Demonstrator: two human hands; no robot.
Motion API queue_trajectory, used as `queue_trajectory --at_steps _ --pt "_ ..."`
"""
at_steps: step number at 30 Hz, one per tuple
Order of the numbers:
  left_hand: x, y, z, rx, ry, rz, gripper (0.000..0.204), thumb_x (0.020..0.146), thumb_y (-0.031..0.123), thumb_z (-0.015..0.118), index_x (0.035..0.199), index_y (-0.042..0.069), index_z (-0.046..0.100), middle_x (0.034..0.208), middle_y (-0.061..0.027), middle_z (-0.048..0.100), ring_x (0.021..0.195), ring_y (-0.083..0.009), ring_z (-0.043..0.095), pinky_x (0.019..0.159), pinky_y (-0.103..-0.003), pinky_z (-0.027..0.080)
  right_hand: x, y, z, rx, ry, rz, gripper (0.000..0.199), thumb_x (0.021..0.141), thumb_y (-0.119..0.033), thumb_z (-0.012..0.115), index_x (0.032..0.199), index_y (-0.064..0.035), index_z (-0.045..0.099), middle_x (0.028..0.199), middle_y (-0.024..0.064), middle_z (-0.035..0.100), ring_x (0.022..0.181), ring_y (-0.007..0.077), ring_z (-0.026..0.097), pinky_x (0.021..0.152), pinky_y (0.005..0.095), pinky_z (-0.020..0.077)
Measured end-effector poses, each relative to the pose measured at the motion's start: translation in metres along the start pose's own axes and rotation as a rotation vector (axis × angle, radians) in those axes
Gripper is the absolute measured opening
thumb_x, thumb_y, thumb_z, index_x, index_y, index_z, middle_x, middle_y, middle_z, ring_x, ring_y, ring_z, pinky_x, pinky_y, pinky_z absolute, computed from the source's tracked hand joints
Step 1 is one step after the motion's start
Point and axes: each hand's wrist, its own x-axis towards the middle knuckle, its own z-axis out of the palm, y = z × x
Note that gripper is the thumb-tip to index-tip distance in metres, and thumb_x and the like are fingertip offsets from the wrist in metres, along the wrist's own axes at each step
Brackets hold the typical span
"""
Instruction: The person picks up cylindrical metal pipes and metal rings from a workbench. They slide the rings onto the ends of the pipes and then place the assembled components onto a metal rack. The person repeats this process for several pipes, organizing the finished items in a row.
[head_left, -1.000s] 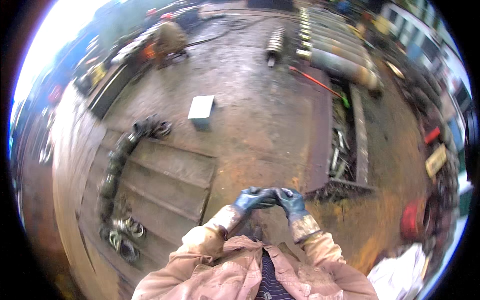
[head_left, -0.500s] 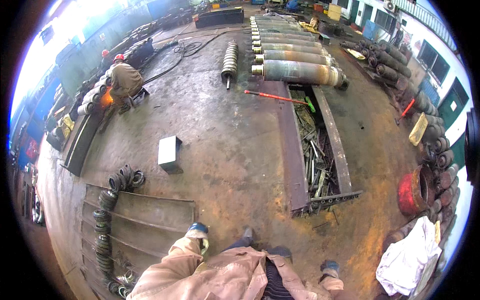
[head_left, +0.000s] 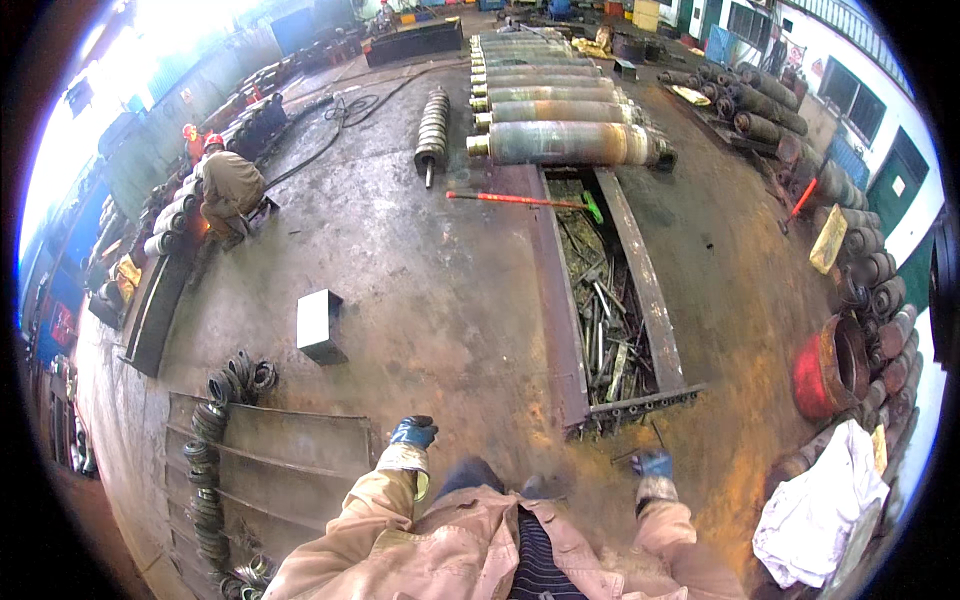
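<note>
My left hand (head_left: 414,432), in a blue and dark work glove, is held out before my body above the floor. Its fingers look curled together, and nothing shows in them. My right hand (head_left: 652,463), also in a blue glove, hangs low at my right side; its fingers are too small and blurred to read. Closest to that hand is a thin dark rod (head_left: 657,434) on the floor, by the near end of a long metal trough (head_left: 640,270). Loose metal bars and scraps (head_left: 607,340) fill the trough. A long red-handled tool with a green head (head_left: 510,199) lies across its far part.
A white-topped box (head_left: 318,322) stands ahead on the left, beyond a row of dark rings (head_left: 205,470) on ribbed plates. Big cylinders (head_left: 570,143) lie in rows ahead. On the right are a red drum (head_left: 825,370) and a white cloth (head_left: 820,505). A person (head_left: 230,185) crouches far left.
I have come forward a little and my view has turned slightly right. Both my hands have swung up and forward. The sparks by the crouching person have dimmed.
</note>
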Motion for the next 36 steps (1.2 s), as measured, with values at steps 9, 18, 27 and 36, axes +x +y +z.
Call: queue_trajectory --at_steps 9,18,27,36 --pt "-0.055 -0.093 -0.036 -0.163 0.032 -0.347 0.024 0.084 0.016 0.079 0.102 0.001 0.075 0.076 -0.0112 0.073 0.061 -0.0205 0.069 0.054 -0.034 0.055 0.019 -0.096 0.079 0.104 -0.008 0.27 0.013 0.096 -0.016 0.065 0.099 -0.0029 0.065 0.081 0.0184 0.073 0.064 0.0322 0.073 0.051 0.041 0.0599" --pt "0.063 -0.076 -0.131 -1.48 0.075 -0.447 0.016 0.092 0.015 0.066 0.104 0.005 0.061 0.088 -0.0159 0.071 0.073 -0.0324 0.071 0.051 -0.034 0.051 0.045 -0.274 0.229 0.37 -0.247 0.341 0.047 0.1 -0.044 0.061 0.118 -0.0016 0.067 0.112 0.0127 0.073 0.103 0.0253 0.07 0.089 0.0393 0.0572" --pt "0.131 0.279 -0.251 -1.046 -0.17 0.22 0.035 0.101 0.031 0.063 0.125 0.006 0.066 0.112 -0.0105 0.072 0.096 -0.0205 0.069 0.085 -0.034 0.057 0.005 -0.519 0.496 0.787 -0.968 0.186 0.06 0.101 -0.05 0.055 0.135 -0.0007 0.057 0.128 0.0161 0.066 0.119 0.0299 0.064 0.103 0.0429 0.0527" --pt "0.209 0.349 -0.337 -1.127 0.019 0.09 0.024 0.094 0.028 0.074 0.094 0.004 0.075 0.079 -0.0057 0.072 0.061 -0.0157 0.066 0.054 -0.028 0.052 0.024 -0.593 0.647 0.622 -1.064 0.37 0.046 0.099 -0.047 0.06 0.127 -0.0107 0.063 0.121 0.0111 0.069 0.111 0.0239 0.066 0.098 0.0422 0.0536"
